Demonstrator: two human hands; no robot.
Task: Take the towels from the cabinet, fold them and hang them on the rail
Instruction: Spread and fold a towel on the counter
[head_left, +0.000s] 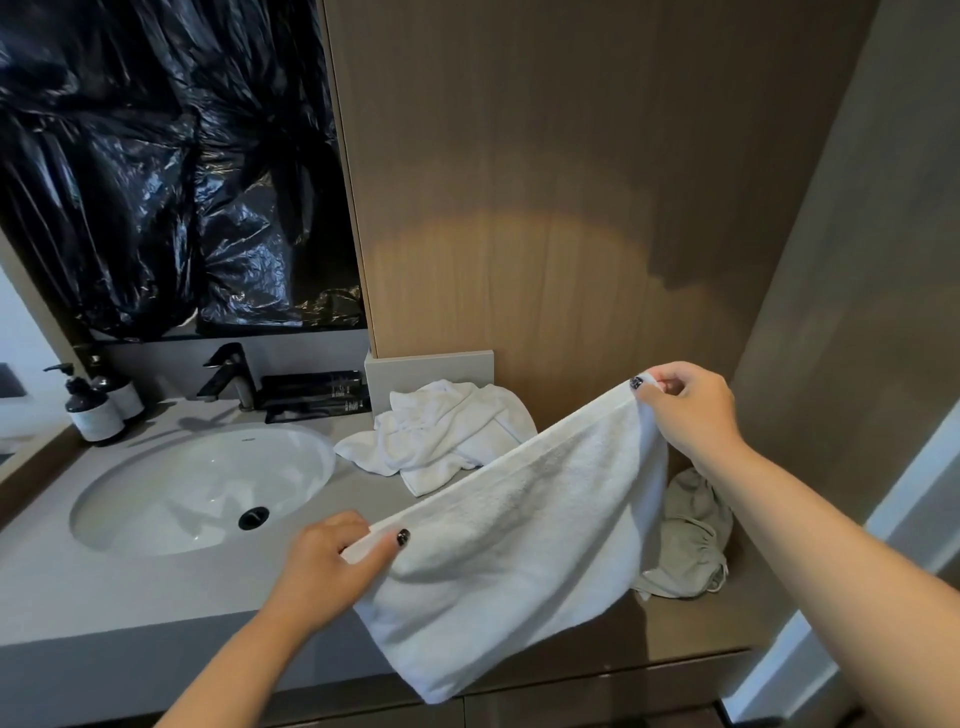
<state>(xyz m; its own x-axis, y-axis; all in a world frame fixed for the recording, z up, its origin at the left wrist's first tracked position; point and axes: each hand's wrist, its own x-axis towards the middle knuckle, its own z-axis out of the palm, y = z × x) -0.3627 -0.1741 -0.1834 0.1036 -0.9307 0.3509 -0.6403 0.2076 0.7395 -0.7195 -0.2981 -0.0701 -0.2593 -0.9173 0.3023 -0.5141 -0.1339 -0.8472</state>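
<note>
A grey surface (156, 582) carried a white oval sink (202, 486) set into its left half, with a black drain at the bowl's near side. Along the back edge stood a dark tap (228, 376) behind the sink, two pump bottles (96, 410) at the far left corner, and a black tray (314, 397) beside the tap. A crumpled white towel (441, 431) lay against the back edge right of the sink. A grey cloth (691, 530) lay bunched near the right end.

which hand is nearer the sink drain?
Left. The left hand pinches the towel corner just right of the drain; the right hand holds the far corner, well off to the right.
</note>
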